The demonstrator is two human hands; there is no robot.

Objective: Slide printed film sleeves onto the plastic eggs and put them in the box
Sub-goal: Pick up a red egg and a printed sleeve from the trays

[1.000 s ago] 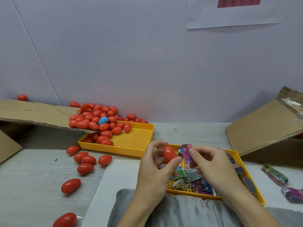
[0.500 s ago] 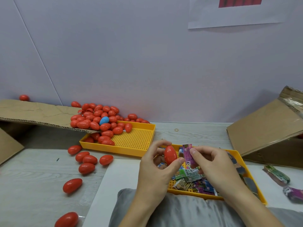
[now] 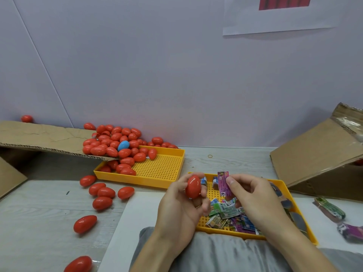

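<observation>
Sleeving is imminent: left hand (image 3: 177, 205) grips a red egg (image 3: 193, 186), now raised slightly, while right hand (image 3: 253, 195) pinches a purple film sleeve (image 3: 223, 183) just beside it.

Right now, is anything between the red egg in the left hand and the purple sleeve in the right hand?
Nothing visible. The red egg and purple sleeve are held side by side above the yellow tray, with open space between them.

Two bare forearms without sleeves, left hand (image 3: 176, 205) with a thin ring on one finger, right hand (image 3: 253, 195) ringless with short trimmed nails, grey fabric over the lap (image 3: 216, 252) just below both wrists
</observation>
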